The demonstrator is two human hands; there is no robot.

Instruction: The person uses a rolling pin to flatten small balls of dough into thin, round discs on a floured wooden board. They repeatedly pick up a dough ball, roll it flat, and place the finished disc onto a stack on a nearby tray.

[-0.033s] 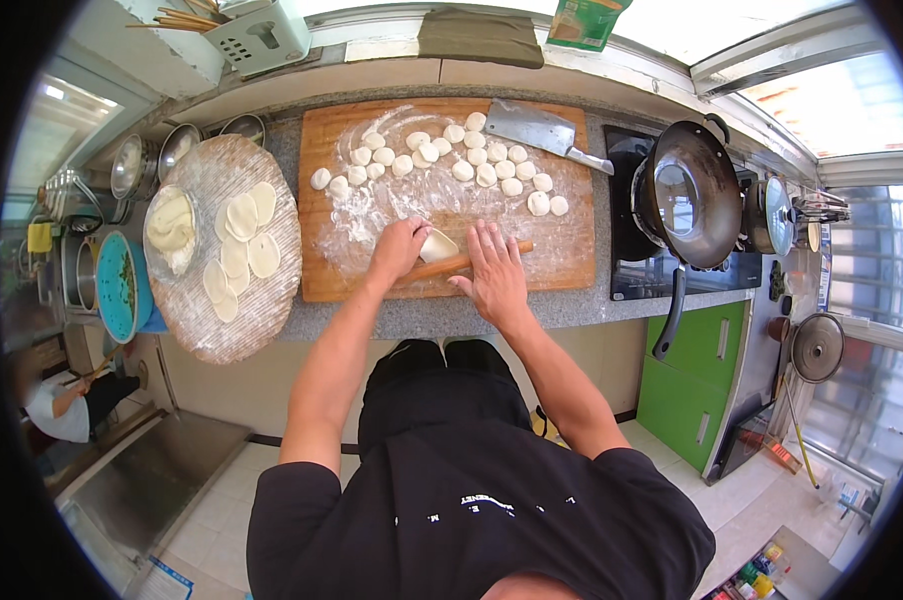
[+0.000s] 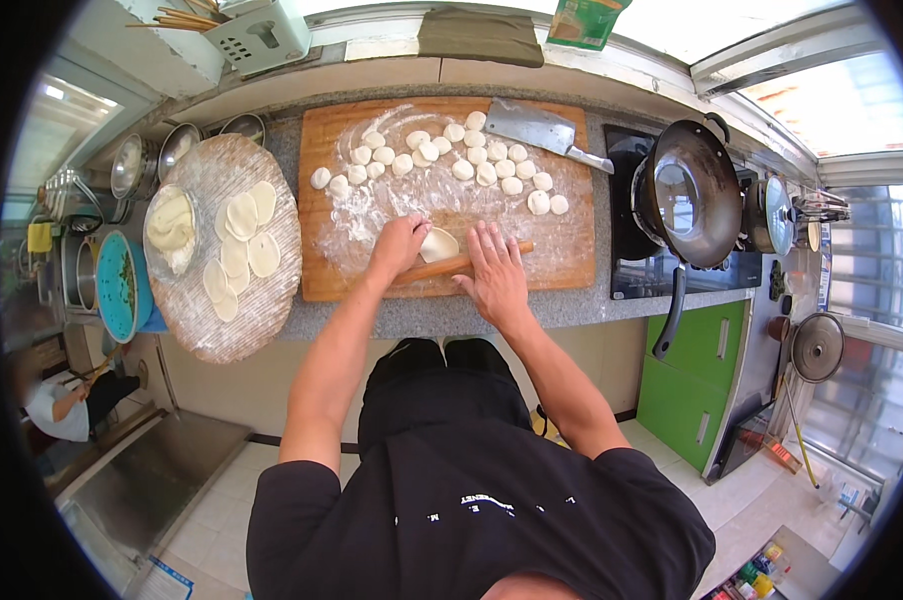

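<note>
My left hand point(image 2: 398, 246) pinches the edge of a flat dough wrapper point(image 2: 440, 244) near the front of a floured wooden board point(image 2: 569, 262). Just in front of the wrapper lies a rolling pin point(image 2: 435, 268), touching its near edge. My right hand point(image 2: 496, 275) rests palm down on the pin with its fingers stretched out over it. Farther back on the board sit several small dough pieces point(image 2: 403, 165), dusted with flour. A cleaver point(image 2: 532, 127) lies at the board's back right corner, its handle over the edge.
To the left, a round floured board point(image 2: 217, 335) bears several rolled wrappers point(image 2: 264, 256) and a bowl of pale dough or filling point(image 2: 171, 226). Beyond it stands a turquoise colander point(image 2: 117, 290). A wok point(image 2: 694, 200) sits on the cooktop at right. Another person point(image 2: 62, 405) is at far left.
The wrapper between my hands looks slightly rounder and shifted a little. Both hands and the rolling pin stay in nearly the same place.
</note>
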